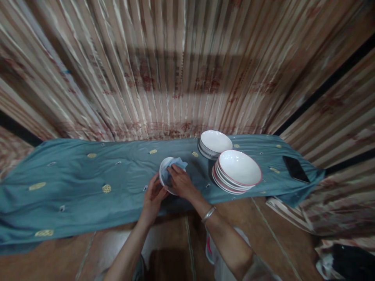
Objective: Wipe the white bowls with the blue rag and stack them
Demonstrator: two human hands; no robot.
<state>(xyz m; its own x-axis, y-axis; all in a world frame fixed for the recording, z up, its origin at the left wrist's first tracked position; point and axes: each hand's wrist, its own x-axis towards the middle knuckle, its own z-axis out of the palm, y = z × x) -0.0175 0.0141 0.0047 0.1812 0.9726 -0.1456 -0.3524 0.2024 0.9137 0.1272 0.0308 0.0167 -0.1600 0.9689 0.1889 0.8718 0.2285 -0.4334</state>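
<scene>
A small white bowl (162, 180) is held up over the front part of the cloth-covered table, its opening tilted. My left hand (152, 193) grips its lower left rim, thumb toward the inside. Pressed into the bowl is a light blue cloth (177, 161), pinched in the fingers of my right hand (181, 181), which wears a silver bangle at the wrist. To the right stands a stack of white bowls with red rims (240, 168). Behind it sits a second stack of white bowls with dark rims (216, 141).
A teal tablecloth (79, 175) with yellow motifs covers the long table. A black phone (295, 169) lies at its right end. Striped curtains (175, 70) hang behind. Below, a pale container (225, 249) stands on the tiled floor, partly behind my right arm.
</scene>
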